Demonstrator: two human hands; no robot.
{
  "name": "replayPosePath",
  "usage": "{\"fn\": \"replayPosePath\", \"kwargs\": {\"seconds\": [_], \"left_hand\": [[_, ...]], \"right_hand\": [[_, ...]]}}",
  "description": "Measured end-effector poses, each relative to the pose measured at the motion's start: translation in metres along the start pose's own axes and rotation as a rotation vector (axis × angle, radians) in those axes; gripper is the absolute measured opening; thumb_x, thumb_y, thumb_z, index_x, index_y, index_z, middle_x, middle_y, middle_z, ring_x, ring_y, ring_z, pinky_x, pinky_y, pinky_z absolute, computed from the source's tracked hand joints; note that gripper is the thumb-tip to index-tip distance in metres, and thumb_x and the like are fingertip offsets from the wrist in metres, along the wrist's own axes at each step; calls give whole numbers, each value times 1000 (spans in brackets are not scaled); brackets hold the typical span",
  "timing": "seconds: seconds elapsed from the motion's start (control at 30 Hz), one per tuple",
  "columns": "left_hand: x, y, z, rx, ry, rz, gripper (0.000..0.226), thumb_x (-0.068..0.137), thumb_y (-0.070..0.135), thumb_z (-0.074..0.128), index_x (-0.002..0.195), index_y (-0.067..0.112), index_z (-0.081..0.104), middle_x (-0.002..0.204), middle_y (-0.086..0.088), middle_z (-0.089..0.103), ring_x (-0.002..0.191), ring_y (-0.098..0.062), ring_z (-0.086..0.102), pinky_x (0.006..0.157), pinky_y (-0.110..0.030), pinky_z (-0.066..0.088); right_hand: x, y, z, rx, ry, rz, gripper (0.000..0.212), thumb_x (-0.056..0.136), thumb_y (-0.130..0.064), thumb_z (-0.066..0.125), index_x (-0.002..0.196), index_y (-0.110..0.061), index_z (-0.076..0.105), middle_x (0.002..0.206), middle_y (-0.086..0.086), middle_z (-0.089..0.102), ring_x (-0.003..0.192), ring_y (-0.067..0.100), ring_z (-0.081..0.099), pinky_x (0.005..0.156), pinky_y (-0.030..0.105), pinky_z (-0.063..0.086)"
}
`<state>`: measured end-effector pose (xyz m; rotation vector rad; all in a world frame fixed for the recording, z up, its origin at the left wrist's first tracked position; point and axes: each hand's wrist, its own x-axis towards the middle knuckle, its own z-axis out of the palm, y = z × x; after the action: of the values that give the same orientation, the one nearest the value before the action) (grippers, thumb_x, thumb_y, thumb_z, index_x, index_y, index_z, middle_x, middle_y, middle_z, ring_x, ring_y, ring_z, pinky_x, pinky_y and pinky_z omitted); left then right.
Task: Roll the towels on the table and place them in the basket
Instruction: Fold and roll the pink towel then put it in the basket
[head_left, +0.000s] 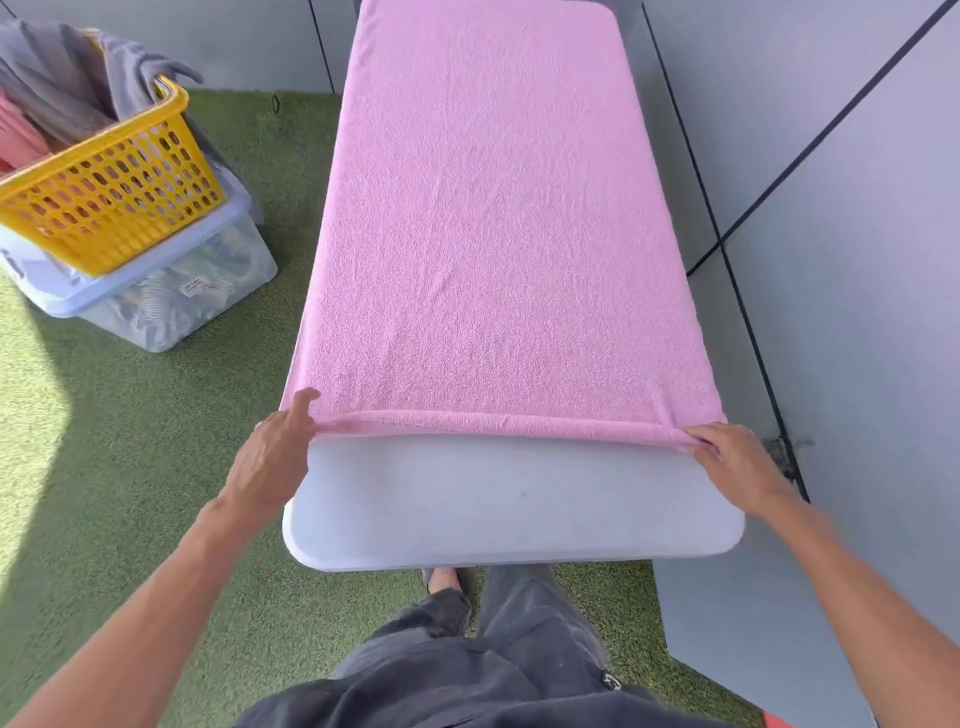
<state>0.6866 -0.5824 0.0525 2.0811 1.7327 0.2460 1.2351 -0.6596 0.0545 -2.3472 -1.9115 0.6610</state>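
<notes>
I see bare worktop (514, 499) along its near edge, open between my two hands. The pink towel (498, 234) covers everything beyond, to the far edge. Off the left edge, the yellow basket (109, 197) sits on a clear bin (171, 301); a grey wall (831, 260) runs close along the right edge.

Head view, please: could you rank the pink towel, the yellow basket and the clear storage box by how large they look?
1. pink towel, by far the largest.
2. yellow basket, though the frame edge cuts it off.
3. clear storage box; the basket hides much of it, so its rank against the basket is unsure.
</notes>
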Motion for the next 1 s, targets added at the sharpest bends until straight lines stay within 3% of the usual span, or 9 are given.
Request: {"fn": "replayPosePath", "kwargs": {"seconds": [0.07,0.17,0.3,0.4,0.53,0.67,0.83,0.93,1.0], "left_hand": [[2,2,-5,-84,-51,-123,39,95,3,52,128,14,36,94,-8,67,71,-26,63,59,-39,51],[22,-2,-13,-230,-56,-289,41,88,10,67,122,11,44,100,-6,61,85,-26,61,73,-39,50],[28,-2,-11,-76,-16,-212,11,85,4,68,90,14,66,101,-11,52,95,-33,54,80,-42,49],[9,7,5,71,150,-122,19,88,-6,57,97,5,69,95,-13,55,92,-33,51,72,-44,50],[-16,14,28,187,151,-15,39,80,-9,63,118,1,58,112,-17,54,101,-36,49,80,-49,54],[2,11,21,171,119,-45,44,78,-19,56,116,1,61,109,-17,58,98,-38,51,71,-51,52],[19,3,1,57,-2,-32,28,86,-7,58,112,3,66,99,-13,65,92,-35,59,76,-47,49],[15,-11,-15,-78,-173,-78,28,86,5,67,114,11,66,104,-6,70,93,-24,64,85,-40,51],[22,-15,-25,-119,-326,-143,32,84,11,71,114,16,61,101,-4,71,88,-18,67,86,-39,54]], "right_hand": [[2,-4,-14,134,-108,73,13,89,-7,64,99,-15,67,97,1,69,88,21,62,72,25,37],[12,-11,-17,255,-17,151,20,85,-10,69,88,-28,60,92,2,66,87,19,61,72,24,41],[-2,-30,10,-58,312,158,12,84,-14,70,83,-26,69,99,2,58,102,28,44,87,40,37],[-21,-40,29,-92,432,120,20,84,-10,69,104,-15,71,106,10,55,104,33,43,93,44,38],[-26,-39,47,-42,375,53,44,82,-9,71,123,-1,59,116,15,50,114,34,41,103,41,36],[5,-34,32,-9,292,49,32,80,3,69,112,1,66,106,16,59,106,37,48,99,40,34],[18,-24,0,31,77,-39,17,84,0,66,100,-1,72,91,16,69,89,37,59,84,43,43],[12,-21,-21,186,-122,53,10,86,-12,70,95,-13,71,87,4,70,84,22,62,74,18,43],[17,-18,-24,320,-137,132,15,83,-12,74,95,-17,67,90,4,68,84,20,63,68,16,43]]}}
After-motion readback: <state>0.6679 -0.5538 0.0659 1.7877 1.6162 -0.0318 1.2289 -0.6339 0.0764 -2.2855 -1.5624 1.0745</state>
